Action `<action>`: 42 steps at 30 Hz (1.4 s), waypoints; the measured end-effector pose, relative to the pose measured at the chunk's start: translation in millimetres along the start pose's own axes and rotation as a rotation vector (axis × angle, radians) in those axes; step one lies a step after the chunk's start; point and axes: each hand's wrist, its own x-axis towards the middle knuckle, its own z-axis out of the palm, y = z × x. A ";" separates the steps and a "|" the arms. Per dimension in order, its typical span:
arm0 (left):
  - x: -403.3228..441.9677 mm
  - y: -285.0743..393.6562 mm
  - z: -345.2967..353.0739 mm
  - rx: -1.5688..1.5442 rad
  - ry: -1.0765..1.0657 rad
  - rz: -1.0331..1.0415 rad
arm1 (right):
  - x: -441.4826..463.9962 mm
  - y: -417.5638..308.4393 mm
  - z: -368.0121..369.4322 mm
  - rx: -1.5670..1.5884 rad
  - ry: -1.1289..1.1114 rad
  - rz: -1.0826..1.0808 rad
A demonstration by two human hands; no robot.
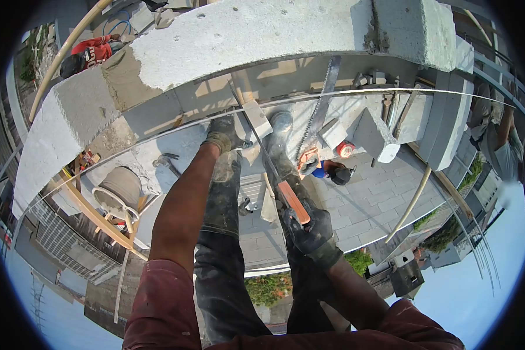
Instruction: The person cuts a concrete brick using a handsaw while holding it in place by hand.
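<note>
My right hand [312, 230], in a dark glove, is closed round the orange handle of a hand saw [295, 202]. Its long blade shows almost edge-on and runs away from me, along the side of a light grey aerated concrete block [256, 118]. My left hand [226, 139], also gloved, is at the block's near left side, its thumb toward the blade. The fingers blend partly into the dark boot behind them, but they seem to grip the block. Both my feet stand on the ledge around the block.
A second, coarse-toothed saw [321, 108] leans at the wall, near cut blocks [376, 135] and a red tape reel [345, 149]. A hammer [168, 165] and bucket [118, 189] are left. A taut string [344, 93] crosses ahead. People work below [337, 172] and beyond the wall [93, 53].
</note>
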 end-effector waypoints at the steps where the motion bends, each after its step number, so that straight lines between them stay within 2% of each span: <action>1: -0.9 3.8 -5.9 -0.006 0.004 -0.001 | 0.8 -0.3 -0.6 -0.052 -0.019 -0.041; 5: 1.4 11.1 -31.6 0.005 -0.100 -0.059 | -17.9 -26.4 -5.4 -0.107 -0.045 -0.013; 6: 1.7 12.1 -34.3 -0.011 -0.170 -0.079 | -31.5 -36.3 -9.1 -0.189 0.017 -0.049; 8: -4.4 15.3 -37.9 -0.019 -0.172 -0.120 | -39.0 -41.4 -12.8 -0.273 0.074 -0.084; 12: 4.5 1.6 -22.0 -0.069 -0.222 -0.208 | -4.3 -34.9 -2.7 -0.158 0.067 0.053; 13: 3.5 -3.3 -5.5 -0.077 -0.218 -0.211 | 13.2 -33.0 5.4 -0.104 0.106 0.109; 15: 3.8 -10.8 21.3 0.086 -0.084 -0.198 | 43.1 -23.8 18.4 -0.151 0.118 0.038; 19: 5.8 -15.9 20.5 0.039 -0.204 -0.157 | 53.7 -15.2 34.6 -0.197 0.088 0.051; 20: 5.8 -11.6 27.2 0.034 -0.199 -0.154 | 44.5 -6.4 40.1 -0.188 0.150 -0.008; 22: 13.0 -14.7 43.8 0.243 -0.141 -0.123 | 39.9 -23.3 39.7 -0.193 0.088 0.063; 25: 19.3 -17.8 39.8 0.236 -0.211 -0.146 | 47.7 -47.9 42.3 -0.292 -0.054 0.152; 27: 22.3 -19.3 30.3 0.171 -0.206 -0.147 | 56.9 -38.2 46.0 -0.362 -0.123 0.235; 29: 25.2 -17.7 15.7 0.071 -0.310 -0.172 | 60.1 -25.2 47.3 -0.264 0.010 0.128; 30: 23.9 -18.5 22.2 0.043 -0.227 -0.205 | 60.1 -21.2 47.4 -0.235 0.067 0.093; 33: 29.3 -31.0 45.4 0.081 -0.099 -0.167 | 23.1 -41.0 29.7 -0.252 0.021 0.132; 35: 31.2 -27.0 29.4 0.083 -0.146 -0.166 | -10.4 -44.7 16.6 -0.241 0.043 0.071; 36: 36.9 -27.2 22.6 0.025 -0.296 -0.200 | -23.7 -48.0 9.4 -0.235 0.060 0.034; 37: 39.0 -25.9 15.3 -0.026 -0.444 -0.228 | -25.8 -48.9 4.6 -0.229 0.043 0.096; 38: 29.6 -19.5 12.8 -0.020 -0.314 -0.248 | -9.5 -43.6 8.4 -0.220 0.070 0.108; 40: 17.5 -13.3 22.2 -0.015 -0.223 -0.231 | 38.9 -23.9 28.2 -0.201 0.156 0.103; 42: 26.5 -28.8 54.4 0.009 0.001 -0.224 | 92.8 8.0 52.9 -0.301 0.101 0.061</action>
